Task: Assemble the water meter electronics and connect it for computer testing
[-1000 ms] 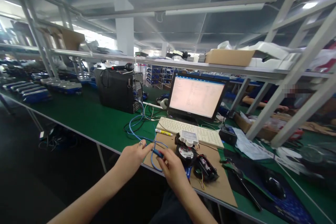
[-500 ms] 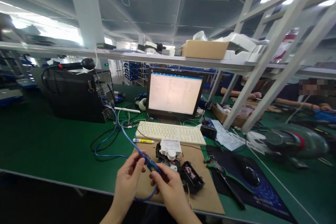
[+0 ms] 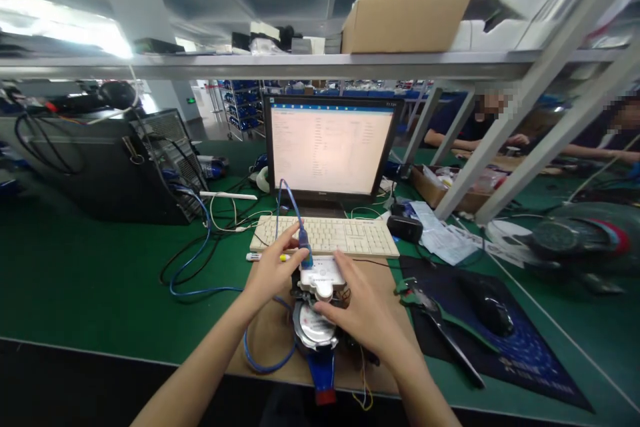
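Observation:
My left hand (image 3: pixel 277 265) pinches a blue plug (image 3: pixel 305 247) on a blue cable (image 3: pixel 291 203) between thumb and fingers. The plug points down at the white box (image 3: pixel 320 272) on top of a meter; whether it touches the box I cannot tell. The meter (image 3: pixel 315 325) has a round silvery face and a blue pipe end (image 3: pixel 321 368) with a red cap. My right hand (image 3: pixel 363 303) steadies it, thumb by the face and fingers along the white box's right side. Thin wires (image 3: pixel 364 390) hang at its lower right. Beneath lies brown cardboard (image 3: pixel 265 327).
Behind stand a cream keyboard (image 3: pixel 360 238) and a lit monitor (image 3: pixel 330 150). A computer case (image 3: pixel 95 167) is at left. Green-handled pliers (image 3: pixel 440 327) and a black mouse (image 3: pixel 490 307) lie at right on a dark mat (image 3: pixel 540 363). A shelf (image 3: pixel 210 67) crosses above; people sit beyond its right posts.
The blue plug has moved forward and up to the white box, now in my left hand alone. My right hand has let go of it and moved onto the meter. The view has tilted down.

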A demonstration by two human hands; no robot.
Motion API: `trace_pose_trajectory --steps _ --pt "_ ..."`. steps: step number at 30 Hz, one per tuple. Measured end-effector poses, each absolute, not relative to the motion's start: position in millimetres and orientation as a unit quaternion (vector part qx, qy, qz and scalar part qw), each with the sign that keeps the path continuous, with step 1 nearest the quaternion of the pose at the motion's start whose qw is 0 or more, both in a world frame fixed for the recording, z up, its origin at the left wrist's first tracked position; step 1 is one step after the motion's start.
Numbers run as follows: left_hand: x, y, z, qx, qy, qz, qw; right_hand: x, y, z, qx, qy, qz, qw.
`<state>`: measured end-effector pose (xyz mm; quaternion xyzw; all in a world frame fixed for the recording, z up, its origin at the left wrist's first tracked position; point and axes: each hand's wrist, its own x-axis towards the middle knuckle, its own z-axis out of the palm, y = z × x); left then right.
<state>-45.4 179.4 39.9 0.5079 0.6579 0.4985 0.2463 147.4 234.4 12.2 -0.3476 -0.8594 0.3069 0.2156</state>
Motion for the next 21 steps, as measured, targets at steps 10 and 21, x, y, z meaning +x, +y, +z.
trace_pose_trajectory --steps 10,21 --pt "-35 189 39 0.517 0.628 0.511 0.277 147 233 8 -0.336 -0.843 0.356 0.223" --pt "-31 185 31 0.526 0.636 0.518 0.225 147 232 5 -0.330 -0.845 0.353 0.227"
